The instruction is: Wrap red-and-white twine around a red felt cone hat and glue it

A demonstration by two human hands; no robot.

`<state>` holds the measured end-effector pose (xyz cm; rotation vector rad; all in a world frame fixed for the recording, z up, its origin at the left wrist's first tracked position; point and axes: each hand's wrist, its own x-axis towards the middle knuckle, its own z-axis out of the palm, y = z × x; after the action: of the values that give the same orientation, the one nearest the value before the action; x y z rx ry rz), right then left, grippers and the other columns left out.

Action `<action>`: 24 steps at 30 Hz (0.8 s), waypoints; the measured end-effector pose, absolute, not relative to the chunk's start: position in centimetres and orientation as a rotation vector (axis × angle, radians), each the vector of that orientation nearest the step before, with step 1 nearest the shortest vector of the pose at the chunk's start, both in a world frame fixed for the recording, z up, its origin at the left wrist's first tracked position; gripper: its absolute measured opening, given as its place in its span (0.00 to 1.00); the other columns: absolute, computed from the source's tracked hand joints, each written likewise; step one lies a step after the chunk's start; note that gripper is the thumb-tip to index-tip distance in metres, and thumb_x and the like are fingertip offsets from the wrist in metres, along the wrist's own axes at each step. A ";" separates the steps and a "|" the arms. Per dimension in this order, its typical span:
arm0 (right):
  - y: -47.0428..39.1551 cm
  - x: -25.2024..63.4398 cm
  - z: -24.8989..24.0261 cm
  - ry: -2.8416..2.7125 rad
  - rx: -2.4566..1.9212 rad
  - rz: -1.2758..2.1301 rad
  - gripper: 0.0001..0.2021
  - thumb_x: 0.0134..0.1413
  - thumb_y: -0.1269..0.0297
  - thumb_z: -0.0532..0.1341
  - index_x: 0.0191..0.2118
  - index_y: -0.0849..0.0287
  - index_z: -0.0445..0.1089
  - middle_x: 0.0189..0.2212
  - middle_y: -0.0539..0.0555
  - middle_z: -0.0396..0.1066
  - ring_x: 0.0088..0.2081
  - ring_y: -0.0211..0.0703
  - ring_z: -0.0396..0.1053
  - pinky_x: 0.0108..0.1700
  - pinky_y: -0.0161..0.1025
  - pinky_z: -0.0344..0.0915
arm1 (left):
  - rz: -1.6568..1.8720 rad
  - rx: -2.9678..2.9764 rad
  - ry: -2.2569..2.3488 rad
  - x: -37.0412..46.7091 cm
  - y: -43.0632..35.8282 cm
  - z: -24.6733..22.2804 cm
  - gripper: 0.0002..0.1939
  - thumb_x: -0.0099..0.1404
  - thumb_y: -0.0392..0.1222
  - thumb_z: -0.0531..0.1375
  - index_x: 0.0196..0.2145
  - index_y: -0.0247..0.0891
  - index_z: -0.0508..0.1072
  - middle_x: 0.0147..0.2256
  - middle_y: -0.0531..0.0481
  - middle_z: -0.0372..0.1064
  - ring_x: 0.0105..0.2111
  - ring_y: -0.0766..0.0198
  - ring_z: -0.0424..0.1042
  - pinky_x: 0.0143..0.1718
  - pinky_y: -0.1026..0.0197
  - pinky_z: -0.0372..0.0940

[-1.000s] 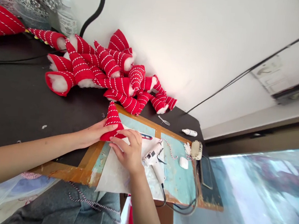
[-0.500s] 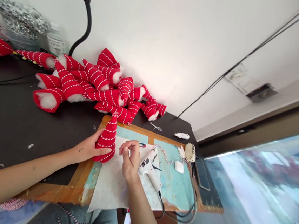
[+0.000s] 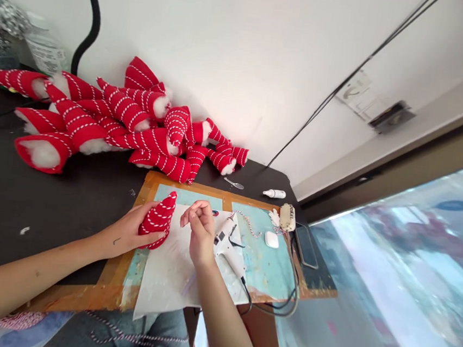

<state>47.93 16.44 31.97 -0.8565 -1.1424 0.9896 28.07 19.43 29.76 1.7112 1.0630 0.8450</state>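
Observation:
My left hand (image 3: pixel 130 231) is wrapped round a red felt cone (image 3: pixel 156 222) wound with red-and-white twisted cord. The cone's tip points up and slightly right, over the left part of a white sheet (image 3: pixel 164 281). Just right of the cone, my right hand (image 3: pixel 200 228) is closed, its fingers curled in and the thumb against them; whatever it may hold is too small or hidden to make out. A white glue gun (image 3: pixel 230 250) lies beside the right wrist, its black cable running off the front of the board.
Along the wall lies a heap of stuffed red cones (image 3: pixel 133 112). On the taped blue board (image 3: pixel 265 267) are a piece of cord (image 3: pixel 251 224) and a white case (image 3: pixel 271 239). Further right lie a small white bottle (image 3: pixel 274 193) and a phone (image 3: pixel 306 246). Striped cord (image 3: pixel 117 334) hangs over my lap.
The head view has shifted, so most things sit lower or further left. The cone is now tilted and looks shorter in my left hand. My right hand stays curled close beside it.

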 end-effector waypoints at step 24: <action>16.9 48.9 32.8 -1.021 -0.807 0.894 0.31 0.53 0.29 0.69 0.24 0.53 0.65 0.20 0.47 0.62 0.25 0.42 0.61 0.34 0.41 0.61 | 0.839 1.925 0.991 27.8 18.4 28.6 0.31 0.55 0.63 0.70 0.56 0.57 0.79 0.57 0.45 0.81 0.60 0.31 0.76 0.64 0.32 0.68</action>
<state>48.87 16.92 32.81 -0.8070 -1.0209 0.8944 27.84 18.43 28.62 1.9255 0.9905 0.8386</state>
